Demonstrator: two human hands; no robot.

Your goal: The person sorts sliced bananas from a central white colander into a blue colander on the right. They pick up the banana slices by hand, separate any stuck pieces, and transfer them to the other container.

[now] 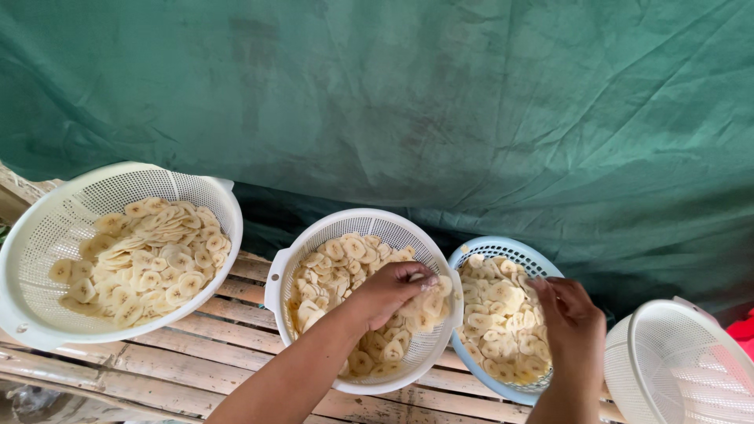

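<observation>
My left hand reaches into the middle white colander, fingers curled down and pinched on pale banana slices near its right rim. My right hand hovers over the blue colander, with bent fingertips touching the banana slices piled inside. Whether it holds a slice is hidden by the back of the hand. The two colanders touch side by side.
A larger white colander with several banana slices sits tilted at the left. An empty white colander lies at the lower right. All rest on a bamboo-slat bench. A green tarp hangs behind.
</observation>
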